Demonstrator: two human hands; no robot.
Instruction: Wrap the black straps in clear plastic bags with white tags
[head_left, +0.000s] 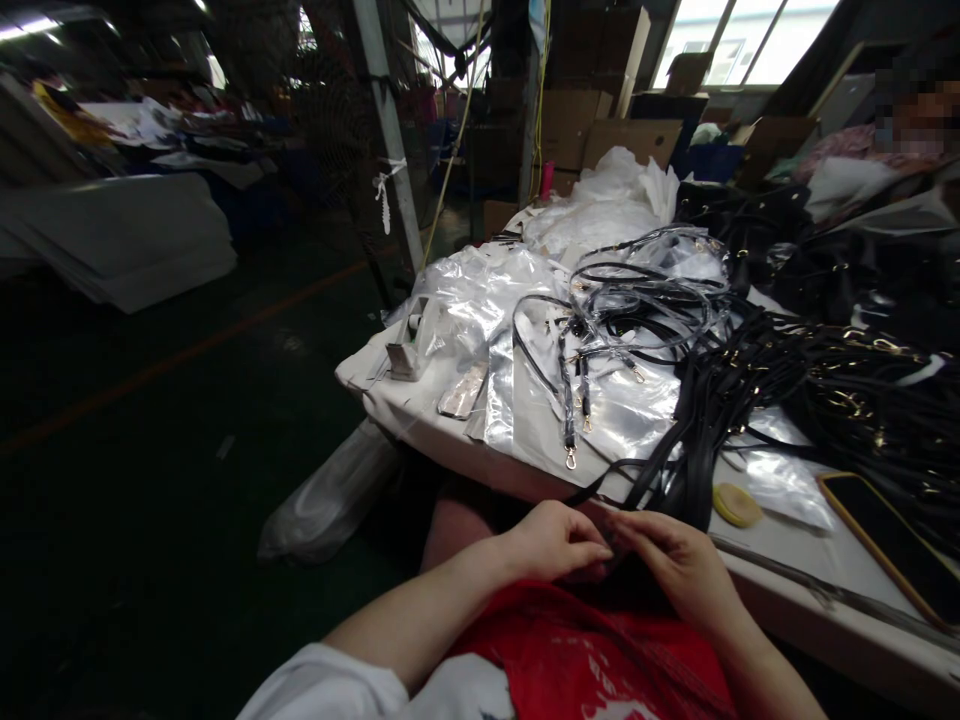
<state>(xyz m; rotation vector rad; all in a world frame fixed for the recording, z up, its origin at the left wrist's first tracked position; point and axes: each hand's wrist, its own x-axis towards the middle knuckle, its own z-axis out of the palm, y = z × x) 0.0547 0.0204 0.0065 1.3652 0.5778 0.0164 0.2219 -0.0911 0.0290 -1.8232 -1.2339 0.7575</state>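
Observation:
Just off the table's front edge, over my lap, my two hands meet with their fingertips close together. My left hand (pixel 559 540) is closed, its thumb pressed against curled fingers. Opposite it, my right hand (pixel 679 562) pinches with thumb and forefinger. A thin black strap (pixel 609 474) comes off the table and passes down behind my left hand to where the fingers meet; the dark part in the fingers is mostly hidden. Beside my right hand, more black straps (pixel 701 470) hang to the table edge from a large pile with gold-coloured clasps.
On the white table (pixel 427 425) lie plastic-wrapped straps (pixel 600 300), clear plastic bags (pixel 480 290), a yellow round object (pixel 736 505) and a phone (pixel 892 545). A plastic-wrapped roll (pixel 330 500) is on the floor at left. Another person (pixel 862 150) is at the far right.

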